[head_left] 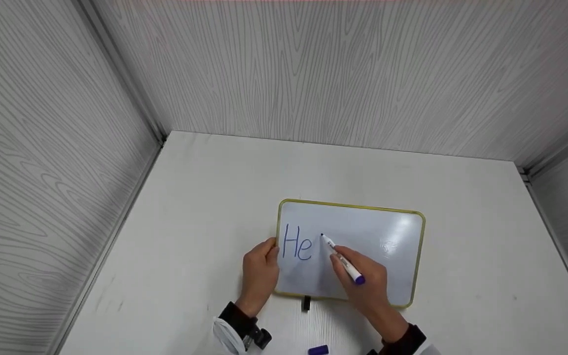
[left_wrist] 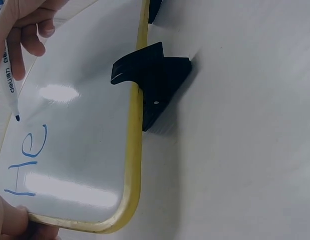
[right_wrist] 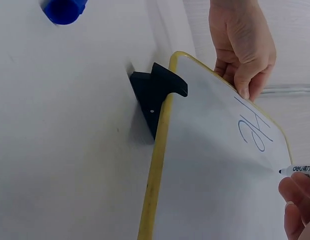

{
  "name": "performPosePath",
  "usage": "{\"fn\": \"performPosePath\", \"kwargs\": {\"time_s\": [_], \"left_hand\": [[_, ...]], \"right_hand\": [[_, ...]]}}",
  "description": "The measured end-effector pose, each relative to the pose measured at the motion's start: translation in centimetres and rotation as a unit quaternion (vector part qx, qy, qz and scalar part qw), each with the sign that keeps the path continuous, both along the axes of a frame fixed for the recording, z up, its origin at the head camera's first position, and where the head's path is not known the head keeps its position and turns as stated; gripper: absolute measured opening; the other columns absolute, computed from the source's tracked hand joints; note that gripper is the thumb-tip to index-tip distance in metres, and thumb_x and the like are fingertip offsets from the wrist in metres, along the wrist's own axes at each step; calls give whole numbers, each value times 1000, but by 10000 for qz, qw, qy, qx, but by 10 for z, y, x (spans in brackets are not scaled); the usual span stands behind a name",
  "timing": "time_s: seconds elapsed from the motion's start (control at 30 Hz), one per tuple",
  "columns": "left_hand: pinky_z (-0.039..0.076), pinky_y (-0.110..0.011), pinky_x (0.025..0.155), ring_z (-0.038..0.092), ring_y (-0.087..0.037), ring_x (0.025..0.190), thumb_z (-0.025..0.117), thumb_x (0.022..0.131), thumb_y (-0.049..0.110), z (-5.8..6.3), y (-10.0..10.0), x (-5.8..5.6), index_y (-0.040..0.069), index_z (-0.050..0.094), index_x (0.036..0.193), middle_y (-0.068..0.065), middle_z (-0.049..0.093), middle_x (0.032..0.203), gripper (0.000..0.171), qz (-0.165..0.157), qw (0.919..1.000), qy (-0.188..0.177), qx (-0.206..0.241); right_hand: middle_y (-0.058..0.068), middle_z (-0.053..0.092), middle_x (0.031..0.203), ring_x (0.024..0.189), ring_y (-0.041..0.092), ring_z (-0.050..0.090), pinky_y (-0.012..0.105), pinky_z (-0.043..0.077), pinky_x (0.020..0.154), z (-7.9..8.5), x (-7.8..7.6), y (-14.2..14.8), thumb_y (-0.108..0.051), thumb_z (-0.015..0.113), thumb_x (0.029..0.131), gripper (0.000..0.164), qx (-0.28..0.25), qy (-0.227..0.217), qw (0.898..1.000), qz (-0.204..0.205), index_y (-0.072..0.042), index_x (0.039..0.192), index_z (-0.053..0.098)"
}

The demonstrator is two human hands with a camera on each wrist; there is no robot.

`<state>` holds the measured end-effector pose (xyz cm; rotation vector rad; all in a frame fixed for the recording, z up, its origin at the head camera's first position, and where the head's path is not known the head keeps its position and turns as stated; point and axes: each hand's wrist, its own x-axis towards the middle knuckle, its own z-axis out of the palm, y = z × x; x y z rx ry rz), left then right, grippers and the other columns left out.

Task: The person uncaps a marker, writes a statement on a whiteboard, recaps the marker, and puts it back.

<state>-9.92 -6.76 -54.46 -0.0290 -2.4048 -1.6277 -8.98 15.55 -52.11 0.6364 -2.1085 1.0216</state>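
A small whiteboard (head_left: 363, 236) with a yellow frame bears the letters "He" (head_left: 298, 242) in blue near its left side. My left hand (head_left: 260, 270) grips the board's left edge, thumb on the front and fingers behind it. In my right hand (head_left: 367, 281) a white marker (head_left: 347, 266) with a blue end is pinched between thumb and fingers. Its dark tip is at the board's surface, just right of the "e". In the left wrist view the marker (left_wrist: 7, 80) shows the print "deli" along its barrel.
Black stands (left_wrist: 155, 82) hook over the board's lower frame and prop it up from the white table (head_left: 205, 197). A blue marker cap (head_left: 318, 350) lies on the table near me. Wood-grain panels (head_left: 313, 74) enclose the table at the back and sides.
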Motion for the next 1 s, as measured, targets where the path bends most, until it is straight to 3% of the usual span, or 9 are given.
{"fn": "performPosePath", "kwargs": {"time_s": [0.4,0.7,1.0], "left_hand": [[50,-26,66,61,-10,83,56,92,-1,1,-1,0,7,68,107,0,66,91,21,-84,9999,-73,64],[49,-25,64,60,-9,80,57,91,0,0,-2,0,10,68,106,2,65,89,21,-57,9999,-11,-112],[48,-25,64,60,-10,79,59,90,-1,0,-1,0,8,68,106,1,66,89,21,-20,10000,33,-60]], "right_hand": [[-1,71,89,75,8,67,22,52,61,-2,-2,0,-6,75,77,23,96,-134,9999,-42,-6,100,72],[-1,71,88,71,10,67,22,53,60,-9,4,-1,-4,76,74,26,141,106,9998,56,-6,99,73],[-5,70,86,70,5,65,19,51,58,-17,15,-2,-6,75,75,23,190,-139,9997,50,-8,98,73]]}}
